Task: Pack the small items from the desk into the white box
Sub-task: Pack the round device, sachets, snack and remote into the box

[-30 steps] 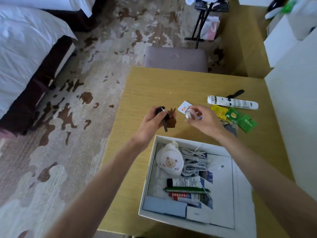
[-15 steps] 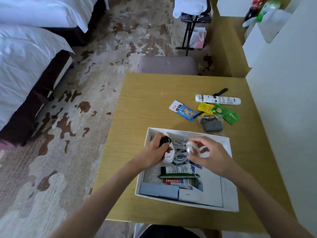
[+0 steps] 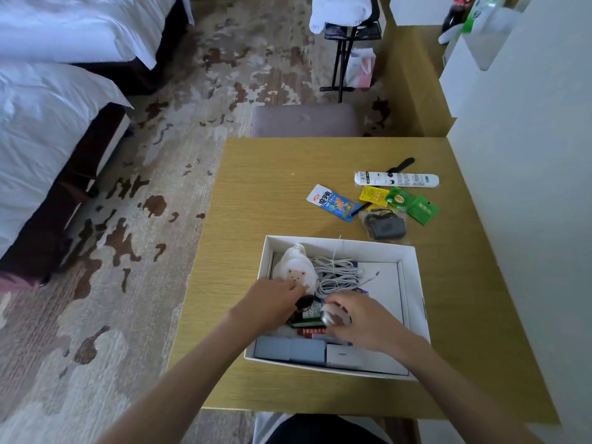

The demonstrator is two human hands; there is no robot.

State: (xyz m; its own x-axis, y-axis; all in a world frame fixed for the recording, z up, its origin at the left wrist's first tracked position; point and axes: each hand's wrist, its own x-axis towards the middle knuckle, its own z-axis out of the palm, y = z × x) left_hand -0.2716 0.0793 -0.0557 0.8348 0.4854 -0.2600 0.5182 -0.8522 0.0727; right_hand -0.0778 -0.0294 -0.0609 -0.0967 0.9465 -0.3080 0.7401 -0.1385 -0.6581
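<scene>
Fingers of the left hand [image 3: 269, 302] are pinching a small black item [image 3: 304, 303], right hand [image 3: 358, 318] fingers clutching a silvery item [image 3: 330, 316], both inside the white box [image 3: 413, 283].

Both forearms are bare to the elbow, no sleeves, the left hand [image 3: 272, 302] and right hand [image 3: 362, 325] ungloved.
</scene>
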